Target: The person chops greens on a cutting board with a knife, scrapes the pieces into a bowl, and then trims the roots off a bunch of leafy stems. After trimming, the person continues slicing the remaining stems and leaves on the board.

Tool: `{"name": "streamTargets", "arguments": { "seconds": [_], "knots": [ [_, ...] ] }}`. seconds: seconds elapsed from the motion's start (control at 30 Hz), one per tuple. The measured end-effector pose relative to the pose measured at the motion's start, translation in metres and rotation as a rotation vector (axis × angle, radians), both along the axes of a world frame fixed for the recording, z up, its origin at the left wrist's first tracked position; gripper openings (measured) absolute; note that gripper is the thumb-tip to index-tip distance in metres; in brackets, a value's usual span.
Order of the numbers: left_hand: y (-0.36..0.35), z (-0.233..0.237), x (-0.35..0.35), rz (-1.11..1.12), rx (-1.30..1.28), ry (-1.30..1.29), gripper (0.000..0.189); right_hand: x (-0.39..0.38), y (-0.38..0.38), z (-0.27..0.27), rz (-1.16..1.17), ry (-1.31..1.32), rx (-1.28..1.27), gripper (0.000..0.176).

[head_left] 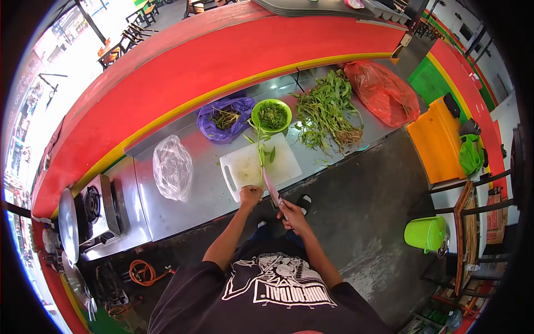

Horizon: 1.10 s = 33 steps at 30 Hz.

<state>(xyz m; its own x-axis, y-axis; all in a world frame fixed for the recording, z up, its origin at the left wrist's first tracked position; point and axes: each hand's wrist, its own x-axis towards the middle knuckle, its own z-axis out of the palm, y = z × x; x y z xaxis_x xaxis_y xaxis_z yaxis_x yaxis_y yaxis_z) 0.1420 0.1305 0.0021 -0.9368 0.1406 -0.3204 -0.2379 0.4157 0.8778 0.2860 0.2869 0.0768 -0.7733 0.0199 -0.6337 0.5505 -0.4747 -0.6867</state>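
Note:
My left hand point(251, 196) is closed at the near edge of a white cutting board point(286, 158), gripping the lower end of a leafy green stalk point(260, 150). The stalk stretches away across the board, its top reaching a lime-green bowl point(256, 116) of cut greens point(272, 115). Wrapped around a knife handle, my right hand point(292, 216) is just right of the left one. The knife's pinkish blade point(271, 187) points away from me, alongside the stalk over the board's near edge.
A big pile of leafy greens point(328, 108) lies right of the bowl, beside a red plastic bag point(384, 92). Left of the bowl sits a purple bag point(214, 127) with stems. A clear plastic bag point(173, 167) and gas stove point(100, 209) are farther left on the steel counter point(167, 217).

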Motion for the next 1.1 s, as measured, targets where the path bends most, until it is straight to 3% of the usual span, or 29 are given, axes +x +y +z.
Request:
{"name": "streamTargets", "arguments": {
  "seconds": [0.2, 1.0, 1.1],
  "knots": [
    [-0.002, -0.001, -0.004, 0.021, 0.048, -0.13, 0.023, 0.002, 0.003, 0.001, 0.001, -0.005, -0.028, 0.043],
    [-0.015, -0.017, -0.012, -0.032, 0.141, -0.122, 0.019, 0.005, 0.007, -0.007, 0.084, -0.015, -0.028, 0.048],
    [-0.016, -0.014, -0.012, -0.033, 0.201, -0.211, 0.017, 0.008, 0.005, -0.009, 0.077, -0.007, -0.039, 0.046]
  ]
}}
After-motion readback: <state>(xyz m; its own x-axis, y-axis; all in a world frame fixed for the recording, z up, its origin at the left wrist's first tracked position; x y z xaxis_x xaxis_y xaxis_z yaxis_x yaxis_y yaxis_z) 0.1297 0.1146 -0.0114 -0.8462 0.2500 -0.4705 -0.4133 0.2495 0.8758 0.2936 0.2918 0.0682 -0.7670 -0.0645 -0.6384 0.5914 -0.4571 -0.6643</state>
